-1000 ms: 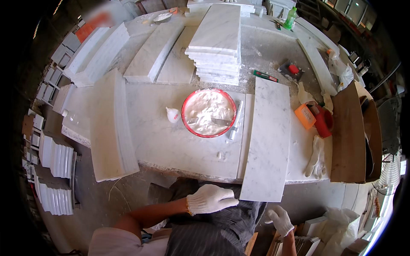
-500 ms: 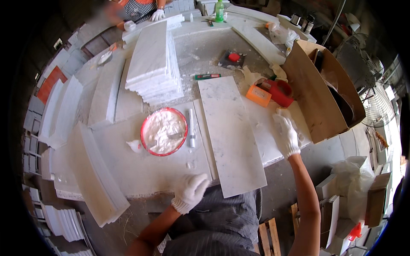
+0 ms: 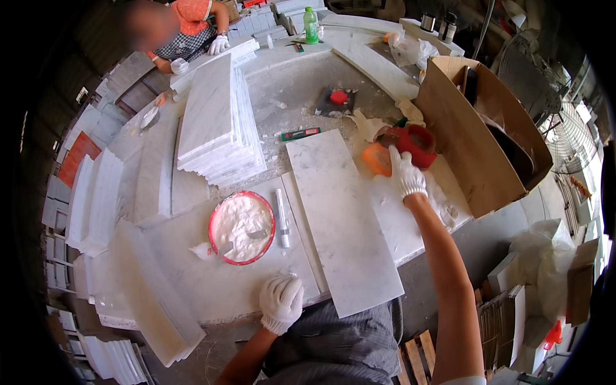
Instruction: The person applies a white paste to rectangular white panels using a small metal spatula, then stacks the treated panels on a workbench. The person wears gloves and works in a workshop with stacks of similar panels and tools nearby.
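Note:
My left hand (image 3: 282, 303), in a white knit glove, rests at the near table edge with its fingers curled; what they hold, if anything, is hidden. My gloved right hand (image 3: 407, 174) reaches out with fingers extended against an orange block-like object (image 3: 376, 158) and a red, ring-shaped object (image 3: 420, 146). Both objects look partly blurred. Between my arms lies a long pale marble slab (image 3: 343, 221), its near end overhanging the edge. Left of it are a white marker-like tube (image 3: 283, 218) and a red-rimmed bowl (image 3: 241, 227) of white paste with a scraper blade (image 3: 258, 234) in it.
Stacked marble slabs (image 3: 215, 122) stand beyond the bowl. An open cardboard box (image 3: 459, 141) bounds the right side, with a fan (image 3: 564, 138) behind it. A green bottle (image 3: 311, 27) stands at the back. Across the table, a co-worker's gloved hand (image 3: 219, 45) touches a slab.
My right hand has moved away and to the left, from the table beside the cardboard box to the orange and red objects. My left hand has turned, fingers curled. The view has shifted slightly.

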A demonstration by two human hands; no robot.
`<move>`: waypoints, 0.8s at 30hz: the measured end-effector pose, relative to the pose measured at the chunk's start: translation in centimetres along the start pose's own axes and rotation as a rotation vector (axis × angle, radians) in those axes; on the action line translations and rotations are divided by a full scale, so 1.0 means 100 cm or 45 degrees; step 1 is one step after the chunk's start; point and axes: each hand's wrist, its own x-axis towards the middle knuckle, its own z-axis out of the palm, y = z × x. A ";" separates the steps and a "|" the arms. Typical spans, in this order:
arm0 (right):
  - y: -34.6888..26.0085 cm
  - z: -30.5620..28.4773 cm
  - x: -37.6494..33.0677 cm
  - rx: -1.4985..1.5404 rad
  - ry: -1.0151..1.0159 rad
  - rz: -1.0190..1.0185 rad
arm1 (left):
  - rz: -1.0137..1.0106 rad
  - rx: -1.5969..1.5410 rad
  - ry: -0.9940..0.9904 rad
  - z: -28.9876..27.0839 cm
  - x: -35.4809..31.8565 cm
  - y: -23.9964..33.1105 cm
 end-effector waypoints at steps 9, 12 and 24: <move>0.050 -0.029 -0.065 -0.225 0.101 -0.001 | -0.015 0.005 -0.022 -0.003 -0.002 0.000; 0.060 -0.035 -0.069 -0.203 0.098 0.107 | -0.004 0.005 -0.028 -0.003 0.000 0.000; 0.061 -0.023 0.008 -0.026 0.467 -0.027 | 0.017 0.064 -0.031 0.000 -0.002 -0.001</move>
